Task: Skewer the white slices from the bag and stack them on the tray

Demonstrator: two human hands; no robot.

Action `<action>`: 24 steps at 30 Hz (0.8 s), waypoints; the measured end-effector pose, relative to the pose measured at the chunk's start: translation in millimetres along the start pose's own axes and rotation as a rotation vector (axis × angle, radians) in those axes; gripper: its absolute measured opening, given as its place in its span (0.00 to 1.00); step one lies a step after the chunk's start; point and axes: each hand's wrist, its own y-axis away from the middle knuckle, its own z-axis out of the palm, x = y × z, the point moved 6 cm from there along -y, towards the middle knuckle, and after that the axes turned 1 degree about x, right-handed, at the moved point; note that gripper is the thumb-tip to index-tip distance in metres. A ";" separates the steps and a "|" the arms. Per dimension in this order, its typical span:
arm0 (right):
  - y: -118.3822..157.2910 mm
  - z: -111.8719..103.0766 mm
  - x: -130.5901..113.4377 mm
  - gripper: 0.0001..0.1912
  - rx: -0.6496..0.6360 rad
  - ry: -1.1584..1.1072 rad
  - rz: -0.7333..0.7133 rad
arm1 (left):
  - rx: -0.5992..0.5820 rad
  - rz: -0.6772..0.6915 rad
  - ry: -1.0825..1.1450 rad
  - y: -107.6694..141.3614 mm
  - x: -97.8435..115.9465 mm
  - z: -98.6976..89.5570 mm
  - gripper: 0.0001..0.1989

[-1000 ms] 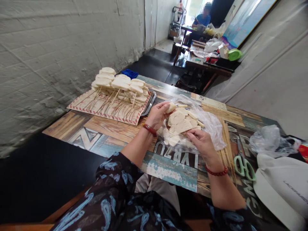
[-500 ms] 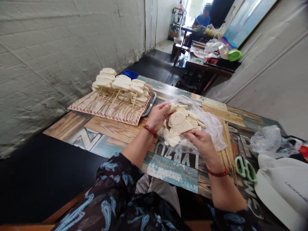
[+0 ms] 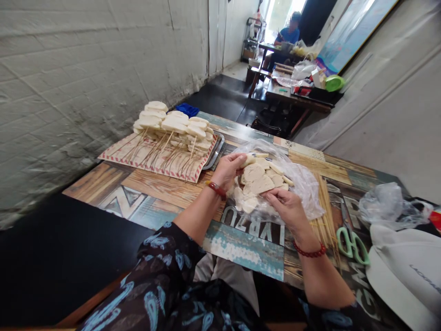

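My left hand [image 3: 230,170] is closed, its thumb and fingers pinching a pale slice [image 3: 248,159], bread-like in look, over the left edge of an open clear plastic bag [image 3: 306,184]. More flat, rounded slices [image 3: 257,177] lie heaped in that bag. At the heap's lower right, my right hand [image 3: 284,204] is closed in a pinch against the slices; what is between its fingertips is too small to make out. Bamboo skewers [image 3: 324,202] lie loose to the right of the bag. On the left, skewered slices [image 3: 175,122] are stacked in rows, sticks pointing toward me.
Under the stack are a printed paper sheet [image 3: 148,158] and a metal tray [image 3: 215,151]. Green-handled scissors [image 3: 352,243], a white cap [image 3: 403,271] and a crumpled plastic bag [image 3: 387,202] lie at right. A person in blue [image 3: 290,36] sits at a far table.
My right hand has shifted slightly left along the slices. The left hand has lowered a little with its slice. The view has tilted slightly.
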 end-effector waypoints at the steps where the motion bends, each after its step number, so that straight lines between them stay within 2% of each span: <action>1: 0.0 0.2 -0.1 0.14 0.004 0.011 -0.009 | 0.002 -0.006 -0.004 0.1 -0.3 0.0 0.18; 15: 1.7 6.6 -4.3 0.15 0.064 0.047 -0.020 | 0.034 0.003 -0.031 2.3 -3.4 1.9 0.17; 24: 1.3 12.2 5.2 0.17 0.034 -0.028 0.003 | 0.015 -0.007 -0.018 1.5 -5.9 2.4 0.18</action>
